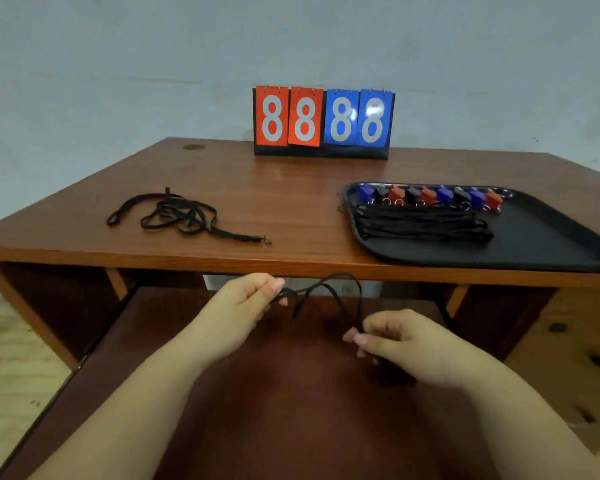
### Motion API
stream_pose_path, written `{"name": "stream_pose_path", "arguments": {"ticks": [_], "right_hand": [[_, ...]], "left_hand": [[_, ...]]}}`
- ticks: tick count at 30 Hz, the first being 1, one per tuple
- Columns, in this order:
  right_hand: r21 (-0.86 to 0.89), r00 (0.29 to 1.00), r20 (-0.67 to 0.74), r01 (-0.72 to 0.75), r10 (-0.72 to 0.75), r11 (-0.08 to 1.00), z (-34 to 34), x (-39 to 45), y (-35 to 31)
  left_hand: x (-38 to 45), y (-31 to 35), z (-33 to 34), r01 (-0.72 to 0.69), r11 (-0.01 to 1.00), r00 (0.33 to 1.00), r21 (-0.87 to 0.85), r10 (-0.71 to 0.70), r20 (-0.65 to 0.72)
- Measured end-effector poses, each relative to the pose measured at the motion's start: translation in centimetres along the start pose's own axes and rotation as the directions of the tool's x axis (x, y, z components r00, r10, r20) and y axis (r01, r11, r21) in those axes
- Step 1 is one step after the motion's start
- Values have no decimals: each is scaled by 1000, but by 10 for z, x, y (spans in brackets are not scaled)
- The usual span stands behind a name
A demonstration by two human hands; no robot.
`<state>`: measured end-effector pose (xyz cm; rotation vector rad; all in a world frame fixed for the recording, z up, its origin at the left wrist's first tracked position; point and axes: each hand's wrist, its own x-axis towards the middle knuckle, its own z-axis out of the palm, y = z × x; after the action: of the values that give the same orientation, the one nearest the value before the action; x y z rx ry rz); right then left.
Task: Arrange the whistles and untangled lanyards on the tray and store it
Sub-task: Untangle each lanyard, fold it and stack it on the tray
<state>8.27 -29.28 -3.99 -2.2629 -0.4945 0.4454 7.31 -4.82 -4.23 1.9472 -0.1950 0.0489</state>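
- Two bare hands work in front of the wooden desk [222,188], below its front edge; between them hangs one black lanyard [329,292], looping up in arcs
- left hand [246,306] pinches one end of that lanyard between thumb and fingertips; the other fingers are curled under
- right hand [395,341] pinches the other end, lower and nearer the camera; its fingers curl round the cord, and some of the cord is hidden under the palm
- a black tray [541,237] lies on the right part of the desk, its near right corner reaching the desk's front edge
- nine whistles [430,195] stand in a row along the tray's far rim, blue, black and red mixed; metal rings show at their near ends
- just in front of the whistles, on the tray, lies a bundle of straightened lanyards [423,225], laid side by side lengthwise; how many I cannot tell
- a tangled heap of lanyards [181,214] lies on the left part of the desk, well apart from the tray; one strand trails toward the middle and ends in a small clip
- a flip scoreboard [323,121] stands at the desk's back edge against the wall; two red cards and two blue cards, each showing 8
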Motion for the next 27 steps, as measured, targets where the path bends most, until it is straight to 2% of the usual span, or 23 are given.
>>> {"name": "stream_pose_path", "arguments": {"ticks": [4, 9, 14, 19, 22, 27], "right_hand": [[-65, 998, -19, -65, 64, 996, -2, -1, 3], [65, 985, -169, 48, -37, 997, 6, -4, -8], [56, 944, -294, 172, -148, 983, 31, 2, -17], [324, 905, -404, 282, -138, 903, 30, -1, -26], [415, 912, -396, 284, -109, 864, 31, -3, -29], [515, 917, -397, 256, -37, 818, 36, -1, -31]], "left_hand": [[-5, 5, 2, -65, 983, 998, 171, 67, -7], [-8, 7, 7, -133, 960, 991, 246, 132, 23], [-14, 15, 20, -189, 961, 982, 203, 180, 61], [-15, 18, 23, -186, 975, 982, 123, 180, 55], [-14, 16, 25, -166, 986, 985, 17, 165, 52], [-15, 15, 31, -151, 988, 986, -33, 153, 70]]}}
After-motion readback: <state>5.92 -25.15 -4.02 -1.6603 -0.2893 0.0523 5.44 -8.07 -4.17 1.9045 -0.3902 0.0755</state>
